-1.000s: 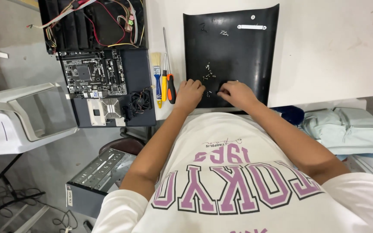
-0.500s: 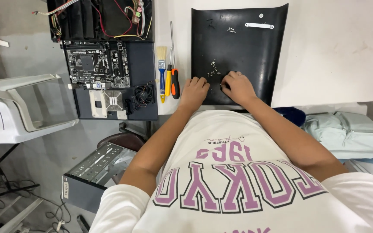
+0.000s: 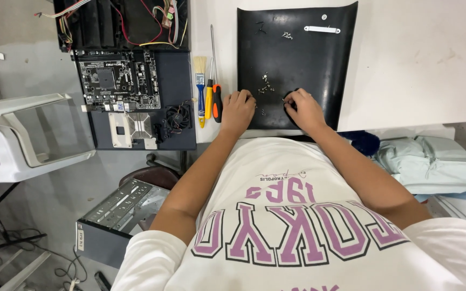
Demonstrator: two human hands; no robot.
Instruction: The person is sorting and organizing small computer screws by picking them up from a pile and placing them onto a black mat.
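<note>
Since half a second ago both hands have barely shifted — they stay low on the black mat (image 3: 319, 64), which lies on the white table (image 3: 422, 59). To its left sits an open computer case (image 3: 130, 70) with a circuit board (image 3: 115, 81), then a small brush (image 3: 200, 89) and two screwdrivers (image 3: 215, 97) beside the mat. The left hand (image 3: 237, 112) rests on the mat's lower left edge with fingers curled; whether it grips anything I cannot tell. The right hand (image 3: 304, 109) is curled too — its hold is hidden. Small screws (image 3: 265, 86) lie scattered on the mat just above and between the hands.
</note>
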